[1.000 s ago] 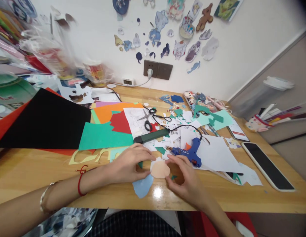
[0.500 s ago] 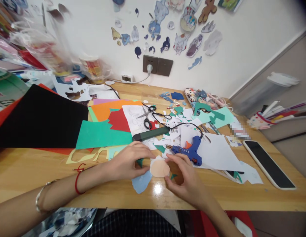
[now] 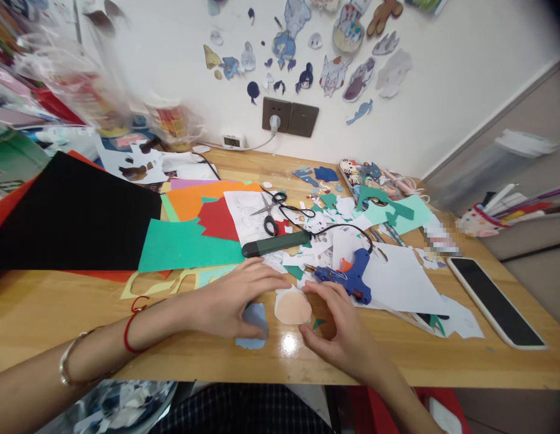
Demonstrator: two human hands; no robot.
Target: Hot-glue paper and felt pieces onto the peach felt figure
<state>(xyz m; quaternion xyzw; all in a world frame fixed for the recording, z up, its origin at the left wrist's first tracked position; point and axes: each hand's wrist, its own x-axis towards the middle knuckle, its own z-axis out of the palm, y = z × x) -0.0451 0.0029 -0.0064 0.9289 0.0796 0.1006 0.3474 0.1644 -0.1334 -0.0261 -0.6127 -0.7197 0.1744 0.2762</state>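
We see the left hand part from the peach cutout: half a second ago its thumb and index finger sat at the left edge of the piece, and now the thumb has slid down and left onto the blue paper scrap, with the fingers spread wide and nothing gripped between them. The scrap itself now looks shifted and partly covered by that thumb. The right hand keeps its place, its thumb and index finger curved in a broad C around the right edge of the cutout; we cannot fairly tell from this angle whether those fingertips press on it or only rest beside it. For the paper work in hand, we judge that the positioning of the piece has eased on one side, leaving any steadying to the right hand. The cutout lies in the lower middle of the frame, near the front of the table, just below the nozzle of the blue glue gun. It is a flat, pale, rounded shape, a little wider than tall, with smooth edges and no drawing that we can make out. A strip of white paper shows along its upper edge, a small green scrap lies just to its right, and a bright glare sits on the wood below.
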